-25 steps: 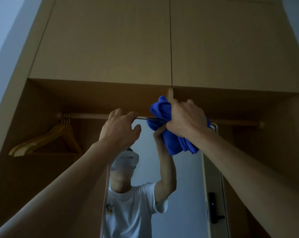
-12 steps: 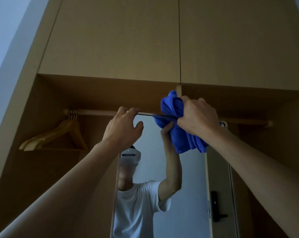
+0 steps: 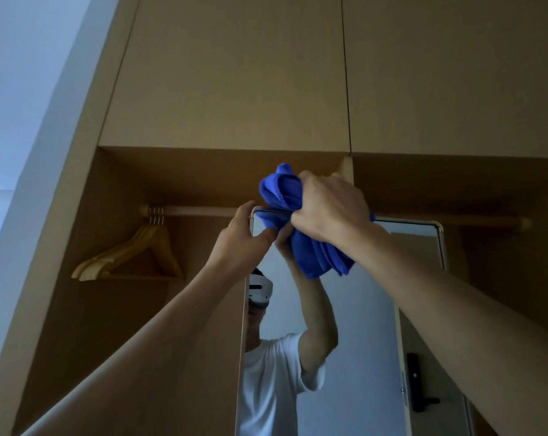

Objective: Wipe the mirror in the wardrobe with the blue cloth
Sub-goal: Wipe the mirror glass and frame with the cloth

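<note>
A tall mirror [image 3: 360, 325] with a thin pale frame stands inside the open wooden wardrobe. My right hand [image 3: 329, 209] grips a bunched blue cloth [image 3: 310, 250] and presses it against the mirror's top edge, left of the middle. My left hand [image 3: 241, 237] holds the mirror's top left corner, fingers over the edge and thumb on the glass. The glass reflects a person in a white T-shirt with raised arms.
A wooden clothes rail [image 3: 203, 211] runs across behind the mirror's top, with wooden hangers [image 3: 131, 256] on its left end. Closed upper cabinet doors [image 3: 235, 73] sit above. A white wall [image 3: 24, 105] lies to the left. A door with a dark handle [image 3: 419, 391] shows in the reflection.
My right hand has slid the blue cloth left along the mirror's top edge, closer to my left hand. My view has shifted left, so the wardrobe sits further right in the frame.
</note>
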`<action>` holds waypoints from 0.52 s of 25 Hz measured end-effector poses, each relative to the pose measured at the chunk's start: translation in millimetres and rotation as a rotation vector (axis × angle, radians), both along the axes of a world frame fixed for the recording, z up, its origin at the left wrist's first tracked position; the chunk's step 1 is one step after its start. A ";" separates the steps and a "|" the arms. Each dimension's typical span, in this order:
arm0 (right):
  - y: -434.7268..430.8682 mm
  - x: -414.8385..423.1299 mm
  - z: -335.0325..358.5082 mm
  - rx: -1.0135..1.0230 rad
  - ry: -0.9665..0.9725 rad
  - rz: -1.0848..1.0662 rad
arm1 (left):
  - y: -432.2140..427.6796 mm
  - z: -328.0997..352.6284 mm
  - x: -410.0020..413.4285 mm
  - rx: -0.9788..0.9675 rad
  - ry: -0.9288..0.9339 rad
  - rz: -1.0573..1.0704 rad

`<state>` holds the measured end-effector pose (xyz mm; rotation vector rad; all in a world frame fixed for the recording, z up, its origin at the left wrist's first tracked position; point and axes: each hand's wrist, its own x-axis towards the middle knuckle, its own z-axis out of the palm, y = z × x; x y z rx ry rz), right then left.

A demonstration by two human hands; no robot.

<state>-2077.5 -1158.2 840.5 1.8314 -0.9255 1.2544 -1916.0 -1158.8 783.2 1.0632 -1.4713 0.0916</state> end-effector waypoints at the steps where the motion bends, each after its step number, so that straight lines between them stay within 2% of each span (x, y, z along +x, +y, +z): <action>1: 4.1 14.0 0.9 0.004 0.020 0.030 | -0.1 -2.0 1.3 -0.005 0.012 -0.033; 4: 11.6 40.8 3.3 0.013 0.059 0.095 | -0.4 -7.7 2.6 0.007 0.051 -0.061; 8: 7.9 34.0 0.7 0.007 0.054 0.131 | 6.4 -10.5 3.7 0.011 0.021 -0.048; 13: -1.8 -4.7 -3.5 -0.002 -0.012 0.008 | 9.5 -13.3 4.9 0.030 0.023 -0.058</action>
